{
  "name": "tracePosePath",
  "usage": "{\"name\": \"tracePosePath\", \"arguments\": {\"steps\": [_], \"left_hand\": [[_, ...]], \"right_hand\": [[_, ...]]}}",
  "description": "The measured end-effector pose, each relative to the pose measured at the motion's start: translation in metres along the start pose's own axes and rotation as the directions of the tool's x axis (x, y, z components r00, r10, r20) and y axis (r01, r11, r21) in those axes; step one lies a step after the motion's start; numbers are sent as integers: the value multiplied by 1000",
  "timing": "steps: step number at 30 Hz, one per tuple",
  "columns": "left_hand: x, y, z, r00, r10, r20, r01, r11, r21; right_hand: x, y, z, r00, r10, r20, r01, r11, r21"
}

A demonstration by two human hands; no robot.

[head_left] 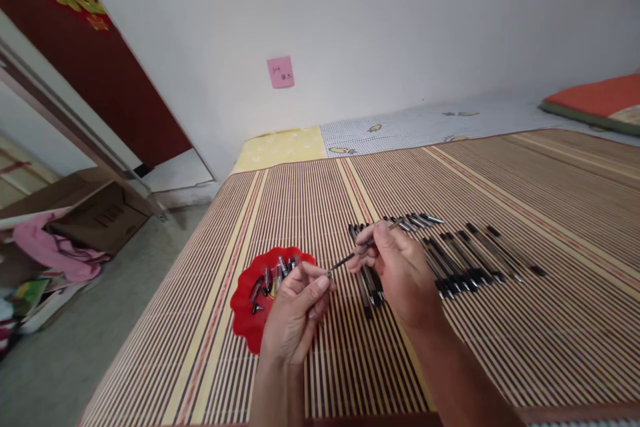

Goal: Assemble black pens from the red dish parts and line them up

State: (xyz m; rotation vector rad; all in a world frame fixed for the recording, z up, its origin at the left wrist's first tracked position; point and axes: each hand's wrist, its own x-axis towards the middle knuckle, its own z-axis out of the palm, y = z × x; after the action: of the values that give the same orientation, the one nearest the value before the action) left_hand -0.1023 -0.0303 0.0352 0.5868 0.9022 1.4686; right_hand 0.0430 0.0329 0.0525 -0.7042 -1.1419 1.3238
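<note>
My right hand is closed in a pinch on a slim black pen that slants down to the left. My left hand is closed, its fingertips pinching a small piece at the pen's lower tip. Just left of the left hand lies a red plate with several small dark pen tips and caps in it. Behind and right of the right hand, several black pens lie in a row on the striped bamboo mat.
The mat covers a bed with a patterned sheet at its far end and an orange cushion at the back right. Left of the bed are a cardboard box, pink cloth and a dark red door.
</note>
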Motion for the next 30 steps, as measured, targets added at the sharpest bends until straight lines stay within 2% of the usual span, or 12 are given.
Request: {"name": "tracePosePath", "arguments": {"steps": [7,13,18,21,24,27,30], "left_hand": [[1,0,-2,999,28,-24,-29,999,-36],[0,2,-3,999,41,-34,-42,998,-41],[-1,2,-4,998,55,-38,-56,998,-33],[-1,1,-6,995,83,-54,-83,996,15],[-2,0,-7,989,113,-98,-99,985,140],[-2,-1,-6,986,127,-107,-96,961,259],[-2,-2,-5,990,128,-66,-103,951,291]], "right_hand": [[-2,-2,3,997,-73,12,73,996,-52],[-3,-4,8,996,-85,-12,84,995,-58],[-6,-4,10,997,-64,31,67,991,-116],[-7,-6,8,995,-61,85,74,985,-158],[-6,-10,6,990,-57,132,84,974,-211],[-3,-14,4,990,-96,99,121,950,-289],[0,-15,2,990,-116,80,137,930,-342]]}}
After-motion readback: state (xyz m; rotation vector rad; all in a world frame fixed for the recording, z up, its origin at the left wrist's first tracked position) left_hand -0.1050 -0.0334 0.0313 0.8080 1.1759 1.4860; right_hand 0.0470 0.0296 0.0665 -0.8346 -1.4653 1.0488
